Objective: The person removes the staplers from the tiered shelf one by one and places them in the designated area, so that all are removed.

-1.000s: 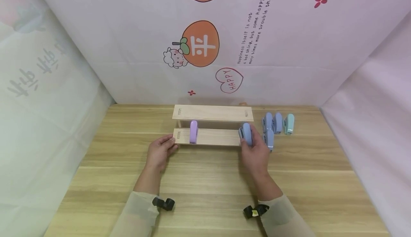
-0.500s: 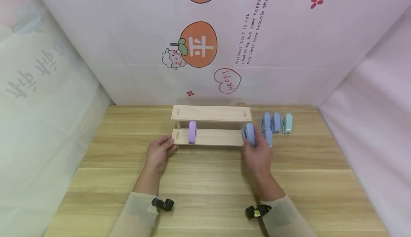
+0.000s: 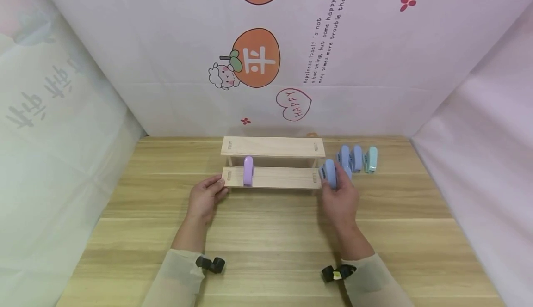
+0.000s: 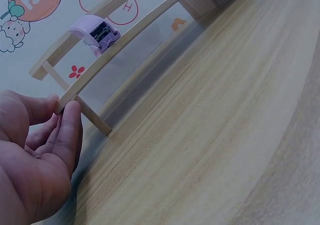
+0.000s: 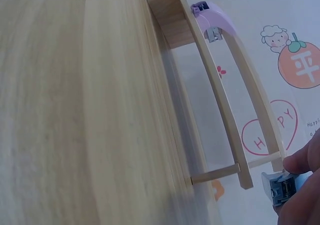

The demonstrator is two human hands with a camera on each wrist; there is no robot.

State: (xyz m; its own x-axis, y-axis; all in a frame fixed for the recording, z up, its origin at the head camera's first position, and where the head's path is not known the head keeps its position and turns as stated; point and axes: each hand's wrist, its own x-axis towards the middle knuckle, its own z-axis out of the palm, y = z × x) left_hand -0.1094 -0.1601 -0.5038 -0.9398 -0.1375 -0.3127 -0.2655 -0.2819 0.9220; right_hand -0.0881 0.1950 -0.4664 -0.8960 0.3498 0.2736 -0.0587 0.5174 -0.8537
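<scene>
A two-tier wooden rack [image 3: 283,178] stands near the back of the table. My left hand [image 3: 205,199] pinches the left end of its lower board, thumb on top and fingers beneath in the left wrist view. A purple stapler [image 3: 248,171] stands on that board, towards the left. Just beyond the board's right end, my right hand [image 3: 342,200] holds a blue stapler [image 3: 329,174] between thumb and fingers. In the right wrist view this blue stapler [image 5: 282,187] is partly covered by the fingers.
Right of the rack stand more blue staplers [image 3: 356,159], one of them partly hidden by my right hand. A mint-green stapler [image 3: 371,160] is at the far right of this group. A printed cloth [image 3: 187,108] hangs behind the wooden table [image 3: 266,237].
My right hand has moved right with the blue stapler, from over the lower board's right end to just past it. My left hand keeps its hold on the board.
</scene>
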